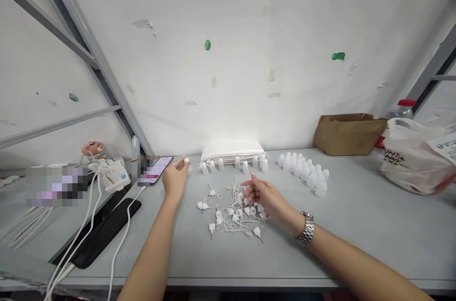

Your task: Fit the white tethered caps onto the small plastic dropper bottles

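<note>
My left hand (175, 178) pinches a small white plastic bottle (189, 165) near its top, beside the phone at the back left. My right hand (264, 195) hovers at the right side of a loose pile of white needle-tipped caps with ring straps (235, 215). Its fingers are loosely bent and apart, and nothing shows in them. A few of these caps (203, 205) lie separately at the pile's left. Several small bottles (245, 167) stand in a loose row behind the pile. A cluster of more translucent bottles (302, 169) stands to the right.
A white stack of flat items (231, 151) lies against the wall. On the left are a lit phone (156, 171), a dark phone (107, 234), white cables (89, 215) and a white charger block (113, 175). An open brown box (349, 136) and a plastic bag (415, 158) stand at right.
</note>
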`<state>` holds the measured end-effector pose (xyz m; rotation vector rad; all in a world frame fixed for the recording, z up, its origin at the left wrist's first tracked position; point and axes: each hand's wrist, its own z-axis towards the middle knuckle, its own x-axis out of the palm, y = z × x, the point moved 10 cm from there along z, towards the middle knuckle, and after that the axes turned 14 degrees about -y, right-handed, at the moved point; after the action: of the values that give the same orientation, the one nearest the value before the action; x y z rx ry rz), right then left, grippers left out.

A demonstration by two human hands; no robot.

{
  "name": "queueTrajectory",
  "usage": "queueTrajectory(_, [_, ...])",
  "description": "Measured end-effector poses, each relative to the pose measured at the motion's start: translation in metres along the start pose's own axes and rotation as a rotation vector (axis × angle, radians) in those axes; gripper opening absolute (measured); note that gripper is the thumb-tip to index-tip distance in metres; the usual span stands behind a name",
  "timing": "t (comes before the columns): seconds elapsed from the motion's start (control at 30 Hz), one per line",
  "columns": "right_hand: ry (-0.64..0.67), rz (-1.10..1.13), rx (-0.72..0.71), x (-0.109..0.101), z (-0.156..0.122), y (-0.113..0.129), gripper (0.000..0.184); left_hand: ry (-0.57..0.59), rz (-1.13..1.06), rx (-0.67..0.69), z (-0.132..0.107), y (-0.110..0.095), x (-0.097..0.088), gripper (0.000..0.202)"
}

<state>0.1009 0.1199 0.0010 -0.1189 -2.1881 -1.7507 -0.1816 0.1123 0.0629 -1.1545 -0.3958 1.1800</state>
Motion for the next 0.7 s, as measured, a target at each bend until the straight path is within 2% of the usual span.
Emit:
queueTrajectory(0.13, [-0.013, -0.007, 0.011, -0.003, 0.002, 0.0, 0.039, 0.049, 0.042, -0.004, 0.013, 0.027, 0.016, 0.029])
queueTrajectory(0.33, [-0.034, -0.017, 0.0, -0.005, 0.003, 0.005, 0.039, 0.146, 0.028, 0.019, 0.004, 0.037, 0.048, 0.028])
queueTrajectory(0.7, [-0.037, -0.052, -0.08, -0.012, 0.006, 0.019, 0.044, 0.238, 0.143, 0.099, -0.001, 0.043, 0.057, 0.034])
